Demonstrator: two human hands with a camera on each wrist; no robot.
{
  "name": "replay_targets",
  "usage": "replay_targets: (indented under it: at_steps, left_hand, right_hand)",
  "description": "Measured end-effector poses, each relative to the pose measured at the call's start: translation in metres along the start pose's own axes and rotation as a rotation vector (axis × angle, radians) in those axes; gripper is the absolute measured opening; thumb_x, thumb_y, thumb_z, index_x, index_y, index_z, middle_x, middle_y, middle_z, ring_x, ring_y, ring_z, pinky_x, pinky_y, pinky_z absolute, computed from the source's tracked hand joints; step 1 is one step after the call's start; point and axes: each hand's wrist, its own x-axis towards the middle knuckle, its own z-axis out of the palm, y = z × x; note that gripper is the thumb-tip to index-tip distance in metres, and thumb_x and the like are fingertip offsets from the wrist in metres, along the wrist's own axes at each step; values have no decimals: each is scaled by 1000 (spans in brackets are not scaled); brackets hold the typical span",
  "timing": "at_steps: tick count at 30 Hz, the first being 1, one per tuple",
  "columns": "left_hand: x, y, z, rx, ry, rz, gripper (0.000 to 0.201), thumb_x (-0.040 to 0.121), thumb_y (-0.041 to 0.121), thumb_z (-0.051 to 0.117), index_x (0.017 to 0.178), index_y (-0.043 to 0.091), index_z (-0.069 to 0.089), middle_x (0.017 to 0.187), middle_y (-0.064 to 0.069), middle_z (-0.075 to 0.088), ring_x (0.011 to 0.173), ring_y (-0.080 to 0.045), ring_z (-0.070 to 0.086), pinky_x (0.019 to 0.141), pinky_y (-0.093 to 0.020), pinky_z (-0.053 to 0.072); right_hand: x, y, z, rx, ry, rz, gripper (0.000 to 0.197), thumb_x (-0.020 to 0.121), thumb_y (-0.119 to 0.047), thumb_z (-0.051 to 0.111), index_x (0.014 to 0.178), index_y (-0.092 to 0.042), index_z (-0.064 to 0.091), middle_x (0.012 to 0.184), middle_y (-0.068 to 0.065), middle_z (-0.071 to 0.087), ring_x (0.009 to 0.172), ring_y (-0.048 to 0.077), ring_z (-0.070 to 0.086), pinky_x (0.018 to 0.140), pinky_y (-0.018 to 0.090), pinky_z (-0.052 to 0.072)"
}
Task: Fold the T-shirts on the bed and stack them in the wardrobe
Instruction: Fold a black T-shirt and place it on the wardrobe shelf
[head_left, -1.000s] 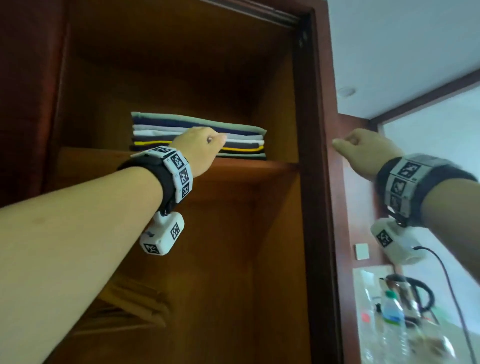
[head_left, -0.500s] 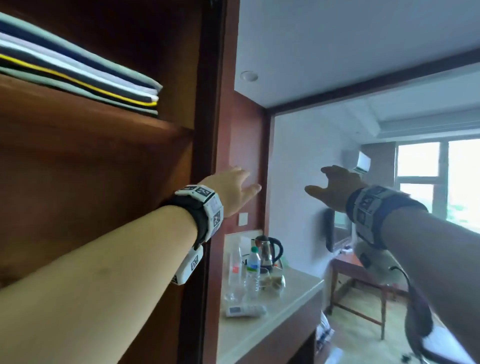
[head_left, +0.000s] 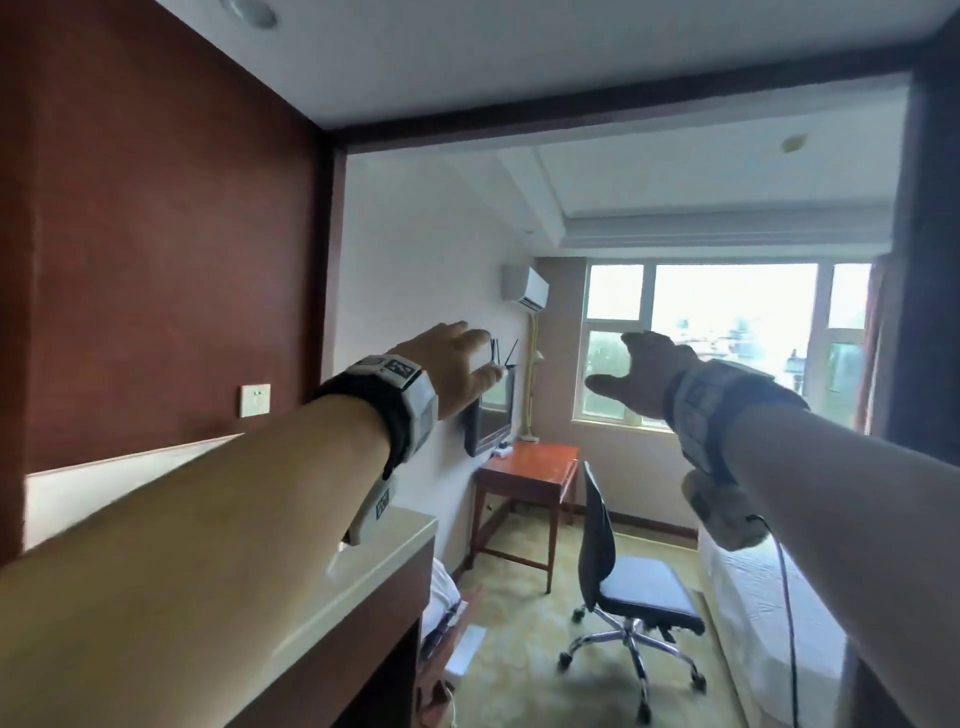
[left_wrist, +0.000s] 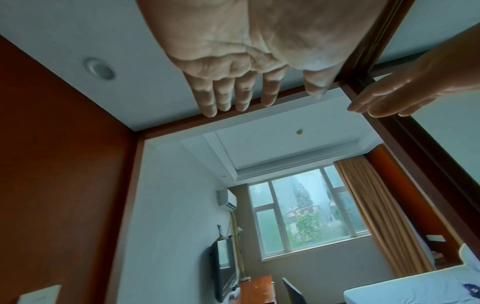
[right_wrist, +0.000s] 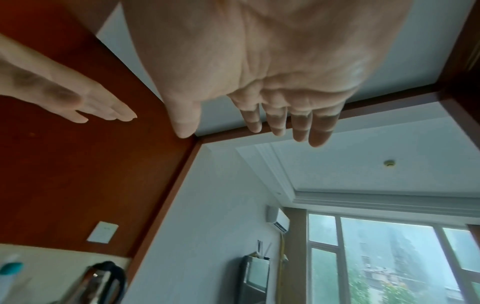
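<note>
In midair, left hand (head_left: 451, 366) and right hand (head_left: 644, 382) hold nothing.

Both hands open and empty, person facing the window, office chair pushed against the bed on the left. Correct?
One error: the bed is on the right of the office chair, not the left, as the head view shows. The rest holds: left hand and right hand are open and empty, facing the window.

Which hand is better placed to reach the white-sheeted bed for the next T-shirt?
Right, probably. Both hands are empty with fingers extended, but the right hand is on the side of the white-sheeted bed, while the left hand is raised above the pale countertop by the red-brown wall.
</note>
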Motion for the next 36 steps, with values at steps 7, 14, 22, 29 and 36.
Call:
replay_targets:
  at_steps: [7, 14, 22, 29, 36]
  left_hand:
    - [92, 51, 92, -83, -26, 113, 60, 103, 56, 43, 157, 35, 28, 167, 1, 25, 150, -25, 33, 121, -45, 32]
    - [202, 64, 182, -115, -97, 238, 63, 103, 61, 37, 160, 40, 19, 169, 2, 17, 153, -26, 26, 123, -51, 26]
    - [349, 58, 253, -167, -89, 375, 61, 105, 56, 38, 160, 32, 24, 167, 2, 25, 153, -20, 25, 123, -42, 21]
    - [447, 96, 371, -220, -135, 442, 60, 104, 56, 40, 158, 33, 28, 166, -3, 28, 147, -24, 38, 117, -42, 33]
    - [567, 176, 490, -222, -175, 487, 62, 104, 57, 40, 160, 34, 24, 168, -3, 22, 150, -26, 34, 118, -45, 35]
  right_hand:
    - [63, 101, 61, -86, -74, 153, 93, 89, -73, 51, 160, -24, 16, 169, 3, 12, 152, 34, 19, 121, 54, 24]
    - [136, 164, 123, -145, -54, 259, 95, 87, -75, 50, 160, -24, 17, 169, 3, 13, 152, 32, 22, 121, 53, 26]
    - [236, 219, 163, -192, -31, 405, 95, 85, -77, 50, 158, -24, 20, 166, 5, 23, 147, 32, 33, 118, 52, 33]
    - [291, 300, 223, -230, -86, 536, 98, 84, -80, 49, 160, -26, 17, 168, 4, 16, 147, 30, 35, 118, 48, 34]
    - [374, 429, 297, -258, -152, 610, 102, 85, -82, 43, 162, -25, 9, 170, 2, 8, 152, 25, 25, 121, 44, 27]
